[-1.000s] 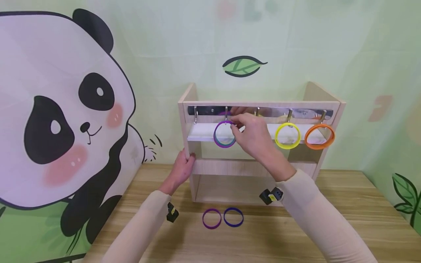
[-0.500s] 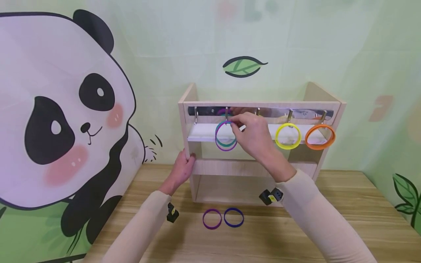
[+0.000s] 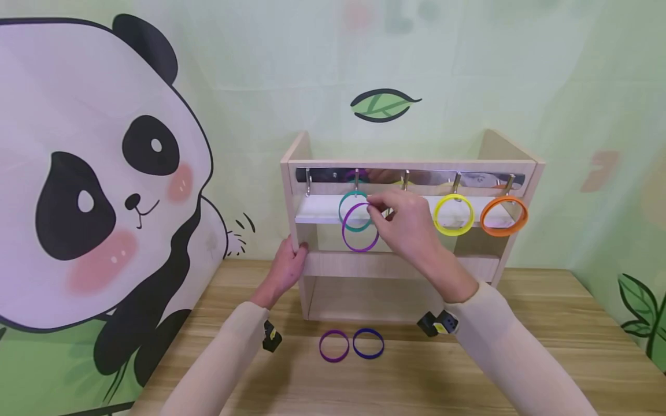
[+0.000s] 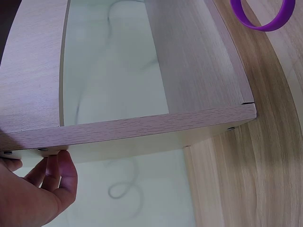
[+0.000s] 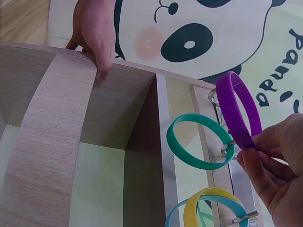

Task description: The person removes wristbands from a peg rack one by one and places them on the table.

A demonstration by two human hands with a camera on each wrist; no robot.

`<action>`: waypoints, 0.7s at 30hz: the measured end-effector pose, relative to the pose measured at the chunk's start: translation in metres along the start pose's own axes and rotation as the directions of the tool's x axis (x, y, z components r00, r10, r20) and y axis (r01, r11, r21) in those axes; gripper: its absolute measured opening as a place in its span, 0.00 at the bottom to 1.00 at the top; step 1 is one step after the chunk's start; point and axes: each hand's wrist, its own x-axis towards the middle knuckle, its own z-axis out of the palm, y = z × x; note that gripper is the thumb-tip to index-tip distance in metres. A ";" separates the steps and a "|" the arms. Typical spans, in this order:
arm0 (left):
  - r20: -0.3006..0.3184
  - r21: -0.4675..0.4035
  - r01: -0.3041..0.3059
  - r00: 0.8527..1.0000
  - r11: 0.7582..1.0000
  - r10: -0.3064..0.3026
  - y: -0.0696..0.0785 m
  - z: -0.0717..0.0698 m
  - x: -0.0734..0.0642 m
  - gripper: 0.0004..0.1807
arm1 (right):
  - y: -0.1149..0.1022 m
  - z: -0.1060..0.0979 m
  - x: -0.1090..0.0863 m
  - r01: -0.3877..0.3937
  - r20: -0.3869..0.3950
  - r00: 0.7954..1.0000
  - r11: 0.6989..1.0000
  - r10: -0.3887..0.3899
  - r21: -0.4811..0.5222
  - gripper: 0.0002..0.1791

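My right hand (image 3: 408, 222) pinches a purple silicone wristband (image 5: 229, 111) between thumb and fingertips, just in front of the second hook from the left. A teal wristband (image 5: 176, 144) hangs on that hook. In the head view the purple one sits lower and overlaps it. My left hand (image 3: 287, 266) grips the left side panel (image 4: 156, 125) of the wooden shelf unit. A yellow wristband (image 5: 191, 208) and a light blue wristband (image 5: 173, 217) share the neighbouring hook, largely hidden behind my right hand in the head view.
On the two right-hand hooks hang a yellow wristband (image 3: 437, 222) and an orange wristband (image 3: 486, 225). The leftmost hook (image 3: 308, 184) is bare. Another purple wristband (image 3: 334, 361) and a dark blue wristband (image 3: 368, 357) lie on the wooden table (image 3: 416, 381) before the shelf.
The purple wristband has come down and toward me, apart from the teal one, as my right hand drew back slightly. The teal wristband stays on its hook; my left hand has not moved.
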 end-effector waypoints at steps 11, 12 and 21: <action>0.002 0.003 0.003 1.000 1.000 -0.003 0.001 0.000 0.000 0.24 | 0.002 0.003 -0.026 0.096 0.020 0.995 0.995 -0.095 -0.015 0.08; 0.003 0.004 0.006 1.000 1.000 -0.006 0.001 0.000 0.000 0.24 | 0.002 0.004 -0.028 0.115 0.023 0.993 0.993 -0.114 -0.010 0.07; 0.005 0.012 0.031 1.000 0.999 -0.031 0.002 0.000 -0.001 0.24 | 0.006 0.022 -0.055 0.189 0.080 0.978 0.981 -0.191 0.039 0.07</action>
